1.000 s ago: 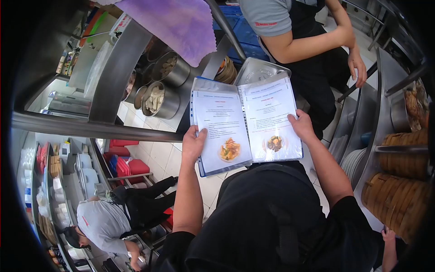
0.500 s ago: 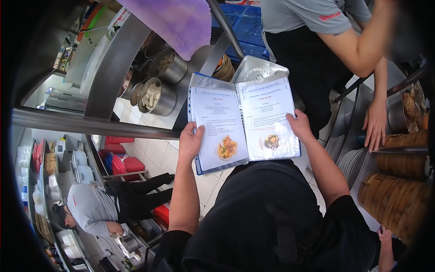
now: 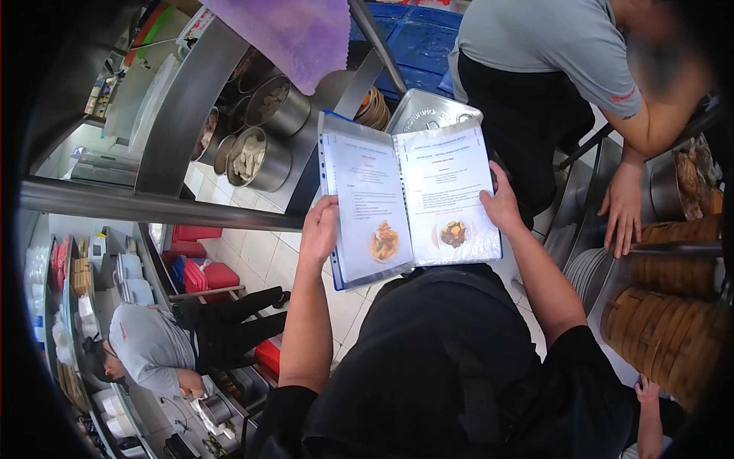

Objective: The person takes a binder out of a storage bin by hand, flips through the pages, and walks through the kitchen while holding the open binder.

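Note:
An open recipe binder with clear plastic sleeves is held in front of my body. Its left page and right page each carry printed text and a photo of a plated dish. My left hand grips the binder's left edge, fingers behind and out of sight. On the opposite edge, my right hand is closed with the thumb over the right page. Behind the binder's top lies a silver metal lid or tray with raised lettering.
Metal pots with pale food stand on a steel shelf at upper left. Bamboo steamers are stacked at right beside white plates. A co-worker in a grey shirt leans at upper right; another person bends at lower left.
The binder's left page tilts more toward its middle. The co-worker at upper right has leaned further over to the right, one hand still on the steel edge.

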{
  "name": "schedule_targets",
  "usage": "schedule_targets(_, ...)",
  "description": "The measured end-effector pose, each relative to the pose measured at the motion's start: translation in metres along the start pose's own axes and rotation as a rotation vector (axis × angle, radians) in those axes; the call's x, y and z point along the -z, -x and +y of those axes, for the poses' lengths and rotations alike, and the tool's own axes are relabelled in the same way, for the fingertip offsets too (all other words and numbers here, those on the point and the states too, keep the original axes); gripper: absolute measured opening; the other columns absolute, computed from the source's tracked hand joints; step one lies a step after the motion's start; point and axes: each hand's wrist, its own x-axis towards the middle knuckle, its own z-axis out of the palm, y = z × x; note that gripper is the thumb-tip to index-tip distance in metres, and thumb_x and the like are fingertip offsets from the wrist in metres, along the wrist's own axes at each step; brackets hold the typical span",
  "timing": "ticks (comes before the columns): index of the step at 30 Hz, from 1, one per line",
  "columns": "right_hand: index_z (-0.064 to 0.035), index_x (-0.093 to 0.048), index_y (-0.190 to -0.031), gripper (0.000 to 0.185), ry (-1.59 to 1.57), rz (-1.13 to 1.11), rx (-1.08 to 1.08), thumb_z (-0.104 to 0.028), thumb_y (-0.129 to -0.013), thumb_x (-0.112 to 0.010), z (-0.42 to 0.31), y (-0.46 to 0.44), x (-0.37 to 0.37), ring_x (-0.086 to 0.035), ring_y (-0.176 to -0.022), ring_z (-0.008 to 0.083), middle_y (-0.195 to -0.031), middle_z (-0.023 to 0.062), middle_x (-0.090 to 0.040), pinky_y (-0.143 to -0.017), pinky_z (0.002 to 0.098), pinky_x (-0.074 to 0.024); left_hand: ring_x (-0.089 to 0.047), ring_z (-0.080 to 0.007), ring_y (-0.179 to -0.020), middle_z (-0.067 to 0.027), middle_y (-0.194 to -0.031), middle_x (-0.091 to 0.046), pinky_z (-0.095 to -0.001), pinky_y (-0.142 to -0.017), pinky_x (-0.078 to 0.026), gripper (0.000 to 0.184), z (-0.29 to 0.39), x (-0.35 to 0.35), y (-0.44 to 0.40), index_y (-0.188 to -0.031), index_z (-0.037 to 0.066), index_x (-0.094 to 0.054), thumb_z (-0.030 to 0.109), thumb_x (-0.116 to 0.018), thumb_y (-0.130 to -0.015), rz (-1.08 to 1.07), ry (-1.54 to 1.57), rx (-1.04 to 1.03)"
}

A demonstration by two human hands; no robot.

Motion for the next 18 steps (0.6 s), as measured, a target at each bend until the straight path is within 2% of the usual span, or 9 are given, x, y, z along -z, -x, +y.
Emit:
schedule_targets(2,-0.0046,-0.048,-0.144,0.060,0.024,0.054,0.069,0.001,-0.085,-0.060,-0.008,0.004,0.001,-0.066,-0.107,0.0263,-0.121,0.0206,-0.066,-0.094,0.0342,-0.0507,-0.061,-0.0139,-0.091,-0.0091,-0.101,-0.068,-0.0267,-0.085,-0.047,0.036,0.012,-0.002,0.002,-0.115,-0.005,-0.063,0.017,-0.045,-0.092,-0.011,0.045,0.022)
schedule_targets(3,-0.0065,-0.052,-0.141,0.056,0.046,-0.002,0.053,-0.001,-0.086,-0.059,-0.001,0.001,0.000,-0.065,-0.109,0.0287,-0.124,0.0228,-0.064,-0.096,0.0348,-0.0495,-0.061,-0.0118,-0.092,-0.0076,-0.102,-0.068,-0.0247,-0.085,-0.046,0.034,0.015,-0.004,0.003,-0.115,-0.005,-0.062,0.013,-0.046,-0.090,-0.016,0.067,0.033)
schedule_targets(5,-0.0104,-0.060,-0.136,0.051,0.091,-0.115,0.021,-0.004,-0.086,-0.057,0.021,-0.009,-0.001,-0.063,-0.115,0.0336,-0.130,0.0272,-0.059,-0.100,0.0361,-0.0472,-0.063,-0.0151,-0.093,-0.0108,-0.103,-0.070,-0.0274,-0.086,-0.049,0.036,0.009,-0.007,0.001,-0.116,-0.005,-0.063,0.015,-0.046,-0.092,-0.022,0.090,0.046)
schedule_targets(8,-0.0069,-0.071,-0.120,0.039,0.024,-0.124,-0.023,-0.003,-0.084,-0.058,0.018,-0.010,-0.002,-0.067,-0.105,0.0323,-0.123,0.0273,-0.064,-0.094,0.0355,-0.0506,-0.066,-0.0156,-0.092,-0.0118,-0.102,-0.071,-0.0283,-0.083,-0.051,0.033,0.013,-0.013,0.001,-0.116,-0.004,-0.064,0.014,-0.049,-0.093,-0.015,0.084,0.091)
schedule_targets(11,-0.0029,-0.074,-0.114,0.035,-0.062,-0.141,-0.039,-0.002,-0.083,-0.058,0.013,-0.010,-0.003,-0.070,-0.094,0.0286,-0.109,0.0250,-0.071,-0.086,0.0336,-0.0533,-0.067,-0.0144,-0.089,-0.0108,-0.101,-0.072,-0.0280,-0.081,-0.052,0.028,0.028,-0.017,0.005,-0.115,-0.002,-0.065,0.013,-0.056,-0.094,-0.003,0.071,0.135)
schedule_targets(14,0.0016,-0.074,-0.110,0.032,-0.131,-0.202,-0.120,-0.003,-0.084,-0.057,0.003,-0.009,-0.001,-0.070,-0.090,0.0237,-0.103,0.0217,-0.073,-0.083,0.0310,-0.0533,-0.067,-0.0141,-0.088,-0.0102,-0.100,-0.073,-0.0281,-0.080,-0.053,0.025,0.026,-0.019,0.004,-0.114,-0.001,-0.066,0.015,-0.060,-0.095,0.003,0.049,0.122)
schedule_targets(18,0.0045,-0.073,-0.109,0.030,-0.120,-0.237,-0.088,-0.004,-0.086,-0.056,0.006,-0.015,-0.005,-0.070,-0.089,0.0218,-0.102,0.0195,-0.074,-0.081,0.0301,-0.0531,-0.067,-0.0145,-0.092,-0.0108,-0.103,-0.072,-0.0284,-0.082,-0.052,0.025,0.038,-0.021,0.007,-0.114,0.001,-0.066,0.016,-0.061,-0.095,-0.025,0.059,0.165)
